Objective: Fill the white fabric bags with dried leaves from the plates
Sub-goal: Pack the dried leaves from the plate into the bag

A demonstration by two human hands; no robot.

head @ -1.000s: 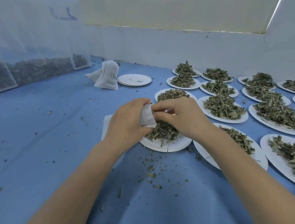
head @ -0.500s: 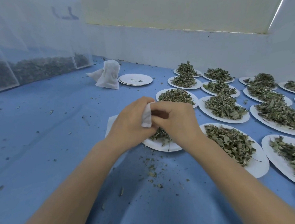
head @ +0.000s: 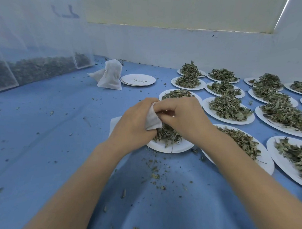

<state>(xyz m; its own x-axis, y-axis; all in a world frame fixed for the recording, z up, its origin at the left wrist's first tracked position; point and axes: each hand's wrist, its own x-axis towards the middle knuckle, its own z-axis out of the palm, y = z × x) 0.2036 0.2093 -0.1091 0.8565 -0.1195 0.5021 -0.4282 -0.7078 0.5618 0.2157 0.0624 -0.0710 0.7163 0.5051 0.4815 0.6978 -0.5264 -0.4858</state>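
My left hand (head: 134, 120) grips a small white fabric bag (head: 152, 119) over a white paper plate (head: 169, 147) of dried leaves (head: 166, 135). My right hand (head: 183, 117) meets it from the right, fingers curled at the bag's mouth, pinching its edge; whether it also holds leaves is hidden. A flat white bag (head: 114, 121) peeks out on the blue table under my left hand. A filled white bag (head: 111, 74) stands at the back left.
Several more plates heaped with dried leaves (head: 228, 109) fill the right side. Stacked bare plates (head: 138, 80) sit beside the filled bag. Translucent bins of leaves (head: 36, 69) line the left wall. Leaf crumbs (head: 154, 173) litter the blue cloth near me.
My hands stay together over the plate. My right hand dipped lower between the earlier frames, and more of the bag now shows between the hands.
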